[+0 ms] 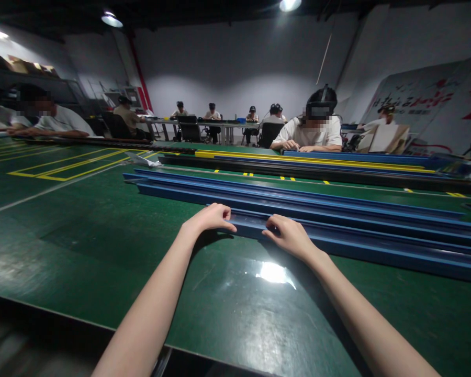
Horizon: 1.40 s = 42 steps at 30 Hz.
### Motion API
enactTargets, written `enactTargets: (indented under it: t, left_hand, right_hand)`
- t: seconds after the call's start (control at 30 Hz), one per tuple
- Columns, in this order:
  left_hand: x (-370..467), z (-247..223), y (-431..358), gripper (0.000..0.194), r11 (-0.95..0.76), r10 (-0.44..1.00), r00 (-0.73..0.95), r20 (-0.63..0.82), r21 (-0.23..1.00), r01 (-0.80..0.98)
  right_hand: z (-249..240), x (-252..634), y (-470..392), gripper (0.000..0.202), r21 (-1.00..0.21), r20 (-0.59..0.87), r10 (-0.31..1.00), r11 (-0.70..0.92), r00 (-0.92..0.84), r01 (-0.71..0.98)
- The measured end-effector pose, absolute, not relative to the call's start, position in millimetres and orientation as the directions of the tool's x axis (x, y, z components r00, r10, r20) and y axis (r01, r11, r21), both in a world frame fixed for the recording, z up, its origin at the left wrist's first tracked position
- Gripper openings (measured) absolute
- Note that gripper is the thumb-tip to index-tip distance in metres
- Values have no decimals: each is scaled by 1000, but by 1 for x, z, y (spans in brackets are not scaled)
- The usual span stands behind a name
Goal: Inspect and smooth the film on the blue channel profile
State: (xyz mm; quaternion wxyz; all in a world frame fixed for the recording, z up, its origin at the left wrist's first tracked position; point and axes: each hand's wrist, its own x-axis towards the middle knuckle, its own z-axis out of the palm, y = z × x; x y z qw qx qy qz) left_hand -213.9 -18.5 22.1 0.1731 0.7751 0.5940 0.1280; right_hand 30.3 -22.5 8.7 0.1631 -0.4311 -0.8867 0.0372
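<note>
The nearest long blue channel profile [361,251] lies lengthwise on the green table [102,251], running from the middle of the view out past the right edge. Around its left end my left hand [212,217] is closed, thumb on the near wall and fingers curled over the channel. A short way to the right, my right hand [288,233] pinches the same profile, also with the thumb in front. Part of the blue wall shows between the two hands. Right behind it, other blue profiles [239,193] lie almost parallel.
Across the table are yellow strips [337,161] and dark strips [235,162]. A crumpled clear wrapper [147,159] lies left of them. A co-worker [317,125] sits opposite, hands at another blue profile. More people sit at the left and back. Yellow lines [63,167] mark the tabletop.
</note>
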Motion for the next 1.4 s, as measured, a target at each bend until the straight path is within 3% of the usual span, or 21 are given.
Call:
enactTargets:
  t: [0.53,0.83,1.4]
  left_hand:
    - [-237,32,-20,25,-139,977,204,-68,525,840]
    - [-242,33,-22,27,-90,975,168,-146,431,898]
    - [-251,25,-17,32,-72,973,145,-179,362,929]
  right_hand:
    - [14,27,-24,20,-138,240,791,601,-563,787]
    - [14,16,-22,22,-107,180,782,618,-597,779]
    - [13,-5,-20,21,-1,145,751,652,-645,758]
